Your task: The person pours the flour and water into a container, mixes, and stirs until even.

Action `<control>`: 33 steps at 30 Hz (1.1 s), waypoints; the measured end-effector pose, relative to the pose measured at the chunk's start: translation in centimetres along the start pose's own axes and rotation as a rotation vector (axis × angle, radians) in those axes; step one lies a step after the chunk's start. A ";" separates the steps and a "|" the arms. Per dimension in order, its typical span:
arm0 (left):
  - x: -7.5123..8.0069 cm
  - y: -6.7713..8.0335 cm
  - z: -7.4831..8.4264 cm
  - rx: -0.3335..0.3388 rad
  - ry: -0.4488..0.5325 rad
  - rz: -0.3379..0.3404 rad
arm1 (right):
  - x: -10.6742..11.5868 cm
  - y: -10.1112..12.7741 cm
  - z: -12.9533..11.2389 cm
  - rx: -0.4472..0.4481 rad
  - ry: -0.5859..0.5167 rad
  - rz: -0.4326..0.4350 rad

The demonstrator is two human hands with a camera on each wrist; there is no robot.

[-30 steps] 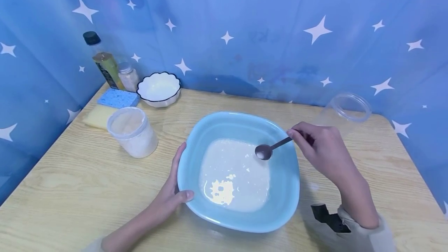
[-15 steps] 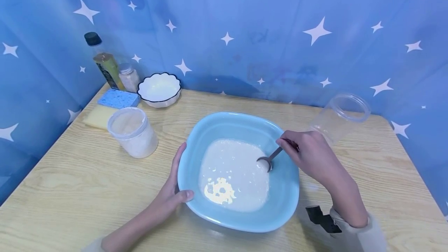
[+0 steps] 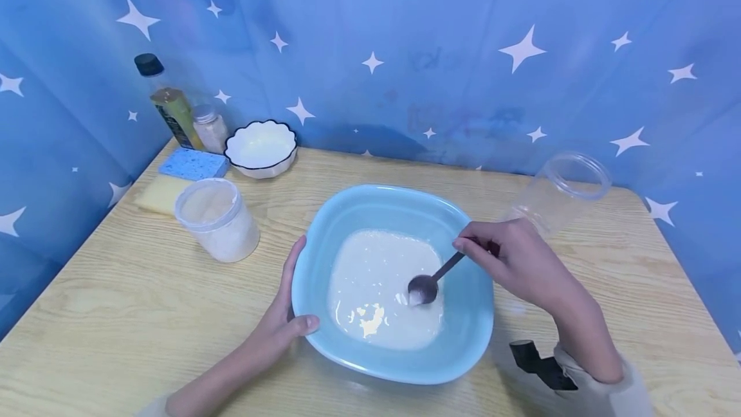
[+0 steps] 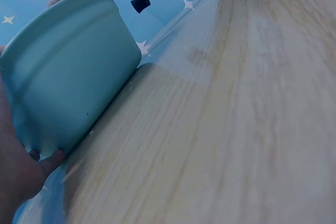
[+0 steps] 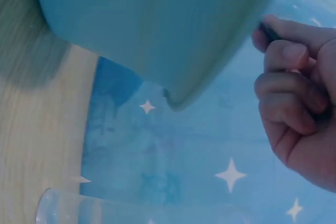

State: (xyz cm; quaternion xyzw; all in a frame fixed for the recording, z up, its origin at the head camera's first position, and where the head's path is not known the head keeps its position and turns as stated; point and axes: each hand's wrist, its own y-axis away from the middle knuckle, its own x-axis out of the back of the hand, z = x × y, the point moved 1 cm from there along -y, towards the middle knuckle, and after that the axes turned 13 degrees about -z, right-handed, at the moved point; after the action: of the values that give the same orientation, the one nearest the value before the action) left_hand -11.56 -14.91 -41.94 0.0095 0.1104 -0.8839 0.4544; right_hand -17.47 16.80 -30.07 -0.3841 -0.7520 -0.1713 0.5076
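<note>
A light blue square basin (image 3: pixel 469 333) sits mid-table, holding milky white liquid (image 3: pixel 376 282). My right hand (image 3: pixel 509 259) pinches the handle of a metal spoon (image 3: pixel 425 287); its bowl dips into the liquid near the right side. In the right wrist view my right hand (image 5: pixel 302 103) curls beside the basin's outer wall (image 5: pixel 157 24). My left hand (image 3: pixel 286 320) grips the basin's left rim, thumb over the edge. The left wrist view shows the basin's outside (image 4: pixel 68 82) and part of my left hand (image 4: pixel 21 171).
A tub of white powder (image 3: pixel 217 219), a blue sponge (image 3: pixel 193 163), a yellow sponge (image 3: pixel 159 193), a white scalloped bowl (image 3: pixel 260 147), a bottle (image 3: pixel 164 105) and a small jar (image 3: pixel 210 127) stand at the back left. An empty clear jar (image 3: pixel 556 195) lies tilted at the back right.
My right hand has moved left and down, carrying the spoon from above the basin's right side into the liquid and toward the centre. The left hand stays on the rim.
</note>
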 end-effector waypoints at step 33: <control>-0.1 0.2 -0.1 0.008 -0.030 0.008 | -1.9 -0.7 -0.5 -0.108 -0.028 -0.089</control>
State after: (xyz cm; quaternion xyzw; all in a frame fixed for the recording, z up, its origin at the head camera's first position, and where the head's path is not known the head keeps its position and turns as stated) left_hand -11.34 -14.95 -42.05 -0.0016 0.1000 -0.8826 0.4594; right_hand -17.31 15.22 -31.41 -0.3794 -0.7649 -0.2286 0.4676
